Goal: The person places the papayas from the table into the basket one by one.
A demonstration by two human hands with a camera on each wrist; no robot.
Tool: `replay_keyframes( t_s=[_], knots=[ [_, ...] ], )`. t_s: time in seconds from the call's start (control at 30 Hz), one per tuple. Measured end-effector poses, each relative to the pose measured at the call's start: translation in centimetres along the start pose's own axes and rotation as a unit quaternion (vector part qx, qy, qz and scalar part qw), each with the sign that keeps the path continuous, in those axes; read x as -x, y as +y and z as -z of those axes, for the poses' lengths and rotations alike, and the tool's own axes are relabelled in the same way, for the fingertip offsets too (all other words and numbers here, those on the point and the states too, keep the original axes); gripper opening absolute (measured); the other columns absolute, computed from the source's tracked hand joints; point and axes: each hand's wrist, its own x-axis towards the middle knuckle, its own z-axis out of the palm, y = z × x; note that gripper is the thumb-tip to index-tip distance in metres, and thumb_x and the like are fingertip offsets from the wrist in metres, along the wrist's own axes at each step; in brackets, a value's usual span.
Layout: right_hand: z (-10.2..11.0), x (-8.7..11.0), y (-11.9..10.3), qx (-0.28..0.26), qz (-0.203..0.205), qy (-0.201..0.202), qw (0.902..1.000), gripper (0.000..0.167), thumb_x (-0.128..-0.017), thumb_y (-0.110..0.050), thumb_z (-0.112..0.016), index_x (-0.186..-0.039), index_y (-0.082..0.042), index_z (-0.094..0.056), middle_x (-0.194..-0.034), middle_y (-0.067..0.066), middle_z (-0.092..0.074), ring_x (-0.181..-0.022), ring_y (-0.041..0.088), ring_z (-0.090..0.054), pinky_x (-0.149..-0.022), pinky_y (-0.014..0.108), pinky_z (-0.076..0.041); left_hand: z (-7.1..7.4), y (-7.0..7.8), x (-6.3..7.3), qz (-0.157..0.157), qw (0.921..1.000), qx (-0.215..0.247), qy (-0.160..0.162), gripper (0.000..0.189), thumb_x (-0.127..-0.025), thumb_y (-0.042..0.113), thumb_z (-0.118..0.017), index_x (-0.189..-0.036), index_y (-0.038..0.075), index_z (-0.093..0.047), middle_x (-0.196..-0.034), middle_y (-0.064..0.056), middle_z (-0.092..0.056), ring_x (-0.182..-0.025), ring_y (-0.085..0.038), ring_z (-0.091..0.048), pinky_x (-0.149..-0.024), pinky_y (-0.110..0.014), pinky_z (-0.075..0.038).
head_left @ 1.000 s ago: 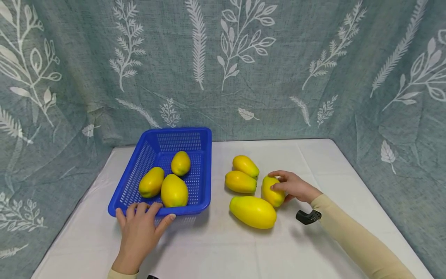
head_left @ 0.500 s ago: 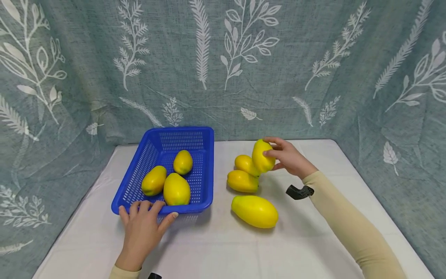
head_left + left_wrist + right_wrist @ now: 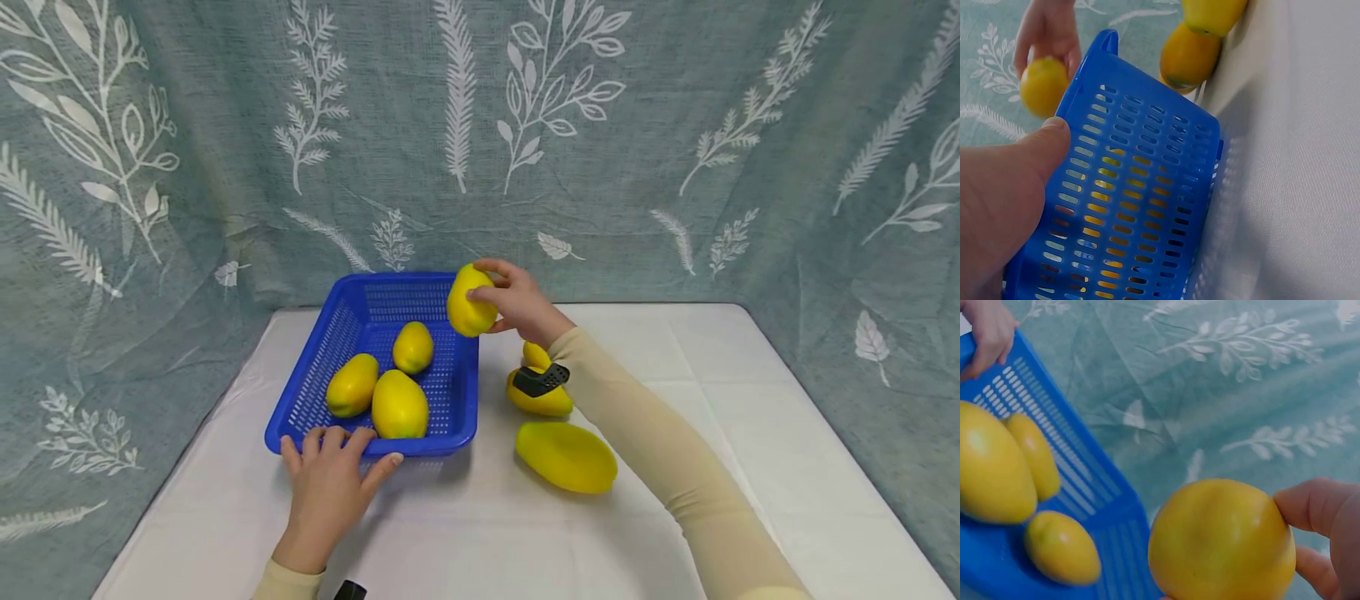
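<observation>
My right hand (image 3: pixel 522 302) grips a yellow papaya (image 3: pixel 467 307), raised over the right rim near the back of the blue plastic basket (image 3: pixel 467 417). In the right wrist view, finger and thumb press the side of this papaya (image 3: pixel 1219 544). My left hand (image 3: pixel 327 492) holds the basket's front rim, fingers over the edge and thumb on the near side. Inside the basket lie three papayas: one at left (image 3: pixel 352 386), a larger one in front (image 3: pixel 401 407) and a small one (image 3: pixel 413 348) farther back. The left wrist view shows the perforated basket wall (image 3: pixel 1141 150) below the thumb.
Right of the basket, a large papaya (image 3: pixel 566 458) lies on the white cloth (image 3: pixel 480 533). Behind it are a smaller papaya (image 3: pixel 536 402) and another (image 3: pixel 534 355), both partly covered by the right wrist and its black strap mount (image 3: pixel 542 381). A patterned curtain (image 3: pixel 420 167) surrounds the table.
My right hand has lifted the papaya from beside the others and carried it left to the basket's rim. The left hand keeps its hold on the basket. The head view has shifted slightly.
</observation>
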Motion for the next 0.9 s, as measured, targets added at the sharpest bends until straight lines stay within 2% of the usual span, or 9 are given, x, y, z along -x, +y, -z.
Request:
replay_keyframes(
  t_s=[0.13,0.33,0.47,0.6,0.83,0.9],
  knots=[
    [-3.0,-1.2,0.3,0.026,0.0,-0.005,0.9997,0.056,-0.098,-0.02,-0.067,-0.151,-0.024,-0.048,-0.15,0.017,-0.048,-0.126,0.035,-0.06,-0.089,0.05,-0.06,0.0,0.0,0.1,0.006,1.0,-0.002,-0.008,0.045,-0.083,0.041,-0.082,-0.106,0.003,-0.072,-0.101,-0.029,-0.065,-0.114,-0.061,-0.049,-0.101,-0.079,-0.016],
    [-6.3,-2.1,1.7,0.073,0.006,-0.015,0.9972,0.057,-0.097,-0.021,-0.068,-0.151,-0.022,-0.048,-0.154,0.014,-0.047,-0.126,0.034,-0.06,-0.081,0.042,-0.062,0.2,0.0,0.2,0.013,0.9997,-0.005,-0.02,0.045,-0.084,0.041,-0.081,-0.107,0.004,-0.072,-0.101,-0.028,-0.065,-0.115,-0.061,-0.048,-0.101,-0.078,-0.015],
    [-7.6,-2.4,2.5,0.094,-0.004,-0.001,0.9956,0.058,-0.096,-0.021,-0.07,-0.15,-0.02,-0.049,-0.15,0.013,-0.051,-0.116,0.03,-0.063,-0.071,0.033,-0.058,0.2,0.0,0.1,0.011,0.9997,-0.005,-0.02,0.045,-0.084,0.042,-0.081,-0.107,0.004,-0.072,-0.102,-0.028,-0.065,-0.116,-0.061,-0.049,-0.102,-0.078,-0.016],
    [-8.7,-2.6,3.2,0.134,-0.015,0.011,0.9908,0.058,-0.095,-0.023,-0.071,-0.149,-0.019,-0.05,-0.144,0.013,-0.055,-0.106,0.027,-0.062,-0.066,0.031,-0.055,0.2,0.0,0.2,0.019,0.9994,-0.005,-0.029,0.045,-0.086,0.042,-0.08,-0.109,0.004,-0.072,-0.104,-0.028,-0.065,-0.118,-0.062,-0.048,-0.103,-0.08,-0.014],
    [-10.2,-3.0,3.8,0.175,-0.035,0.02,0.9837,0.059,-0.096,-0.024,-0.07,-0.151,-0.018,-0.048,-0.146,0.012,-0.055,-0.115,0.027,-0.061,-0.082,0.038,-0.059,0.2,0.0,0.2,0.01,0.9999,-0.006,-0.012,0.044,-0.084,0.042,-0.082,-0.106,0.005,-0.072,-0.101,-0.027,-0.065,-0.115,-0.06,-0.049,-0.103,-0.081,-0.015],
    [-10.5,-3.2,4.1,0.179,-0.04,0.02,0.9829,0.058,-0.097,-0.024,-0.069,-0.151,-0.017,-0.048,-0.147,0.013,-0.054,-0.116,0.028,-0.061,-0.083,0.039,-0.059,0.1,-0.1,0.1,0.007,0.9999,-0.006,-0.008,0.044,-0.083,0.042,-0.082,-0.106,0.005,-0.072,-0.101,-0.027,-0.065,-0.115,-0.06,-0.05,-0.103,-0.081,-0.015]
  ],
)
